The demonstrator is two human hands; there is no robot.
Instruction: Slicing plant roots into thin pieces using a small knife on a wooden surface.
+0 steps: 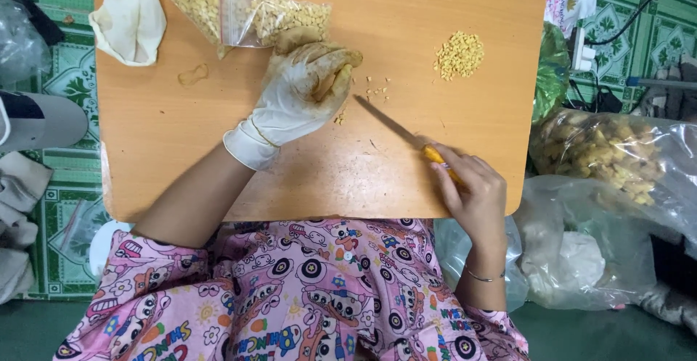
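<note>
My left hand (pixel 301 89), in a stained white glove, is curled around a small yellowish piece on the wooden board (pixel 218 150). My right hand (pixel 472 187), bare, grips the orange handle of a knife (pixel 396 127). Its blade points up and left toward the gloved hand, the tip close to it. A few small yellow crumbs (pixel 376 89) lie by the gloved fingers. A heap of diced yellow pieces (pixel 459 55) sits on the board to the upper right.
A clear bag of yellow pieces (pixel 247 5) lies at the board's top edge, next to a spare white glove (pixel 131 16). Plastic bags of larger yellowish chunks (pixel 602 150) sit on the right. A green patterned floor surrounds the board.
</note>
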